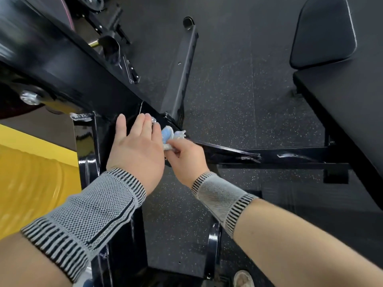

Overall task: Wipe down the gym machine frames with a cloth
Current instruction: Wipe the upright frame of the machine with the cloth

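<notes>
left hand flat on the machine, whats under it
Under the open left hand lies the glossy black steel frame; a silver bolt shows at its fingertips. The frame surface beneath the palm is covered.

Open speckled floor (238,104) right of black frame beam (68,65), bench pad (348,112) blocking far right

cloth (169,136): pale blue, bunched | on glossy black frame (228,151) joint

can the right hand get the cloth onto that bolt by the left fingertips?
Probably yes. The right hand grips the cloth just beside the bolt, with nothing between them. The left hand lies flat on the frame, fingers close to the bolt, so it may crowd the wipe.
</notes>
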Available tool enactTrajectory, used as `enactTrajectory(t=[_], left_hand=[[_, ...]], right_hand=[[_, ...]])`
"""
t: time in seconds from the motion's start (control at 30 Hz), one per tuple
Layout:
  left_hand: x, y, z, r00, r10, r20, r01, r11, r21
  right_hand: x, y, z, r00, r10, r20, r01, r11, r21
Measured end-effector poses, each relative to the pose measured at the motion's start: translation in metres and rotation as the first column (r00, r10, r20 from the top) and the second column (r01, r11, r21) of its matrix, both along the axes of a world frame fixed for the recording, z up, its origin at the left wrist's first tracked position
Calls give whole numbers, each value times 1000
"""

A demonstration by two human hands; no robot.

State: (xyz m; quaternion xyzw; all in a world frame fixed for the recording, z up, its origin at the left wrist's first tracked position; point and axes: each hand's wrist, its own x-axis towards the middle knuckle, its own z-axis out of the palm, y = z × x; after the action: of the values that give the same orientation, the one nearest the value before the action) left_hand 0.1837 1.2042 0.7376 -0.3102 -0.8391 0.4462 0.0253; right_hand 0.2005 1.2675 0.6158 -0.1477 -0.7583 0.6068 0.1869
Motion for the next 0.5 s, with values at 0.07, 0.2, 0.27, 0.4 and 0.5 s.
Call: enactTrajectory(t=[0.07, 0.2, 0.27, 0.4, 0.5], left_hand=[[2, -1, -2, 1000, 8, -8, -8, 1000, -15], [13, -6, -14, 998, -50, 43, 51, 998, -20], [16, -7, -27, 990, -87, 109, 93, 995, -47], [9, -2, -50, 985, -90, 146, 102, 992, -72], [-1, -1, -63, 989, -85, 119, 102, 985, -139]], right_hand=[[-2, -6, -15, 992, -34, 118, 46, 994, -103], [-4, -11, -25, 973, -56, 223, 92, 984, -154], [-3, -19, -24, 980, -90, 180, 121, 978, -169], [-6, -34, -57, 940, -150, 306, 233, 938, -255], [-14, -34, -82, 902, -135, 410, 267, 921, -283]])
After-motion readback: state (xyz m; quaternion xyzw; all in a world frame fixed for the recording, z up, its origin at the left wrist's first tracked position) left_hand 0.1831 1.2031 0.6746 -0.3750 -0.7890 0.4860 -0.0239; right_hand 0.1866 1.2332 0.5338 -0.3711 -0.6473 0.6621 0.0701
